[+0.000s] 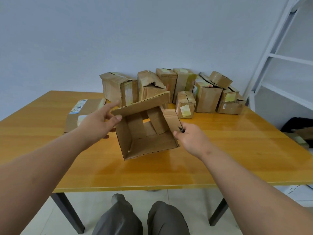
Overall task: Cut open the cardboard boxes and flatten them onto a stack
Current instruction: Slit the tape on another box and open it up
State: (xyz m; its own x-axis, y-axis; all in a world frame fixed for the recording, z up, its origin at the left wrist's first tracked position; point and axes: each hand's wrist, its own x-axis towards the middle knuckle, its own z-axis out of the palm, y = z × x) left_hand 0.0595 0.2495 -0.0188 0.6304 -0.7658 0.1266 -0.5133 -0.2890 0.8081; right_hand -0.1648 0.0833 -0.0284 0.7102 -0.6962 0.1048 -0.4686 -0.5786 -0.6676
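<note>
So the opened cardboard box (147,133) sits tilted near the middle of the table (220,158), open mouth facing the camera so you look right down inside it. The far-end flaps are partly folded in and there's a gap between them where the table colour shows through. One long flap sticks up and out along the top edge.

The left hand (98,122) has that box by its upper left corner: thumb pressed on the edge of the raised flap, index finger stretched out straight behind it, the other fingers curled under the left wall. The right hand (191,139) is at the box's right side, fingers curled round a small dark tool (180,129) that pokes out right against the right wall. Can't make out a blade, it's too small.

Left of the box, behind the left hand, a flattened box (81,114) with a blue and white label lies on the table. Whether there's more than one sheet under it, I can't tell.

Along the back edge against the wall (84,39) there's a row of uncut boxes (169,89), most with yellowish tape and labels, a few stacked on each other at the right end. A white metal shelf frame (279,56) stands off to the right. Under the table edge you can see the person's knees in grey trousers (144,217).
</note>
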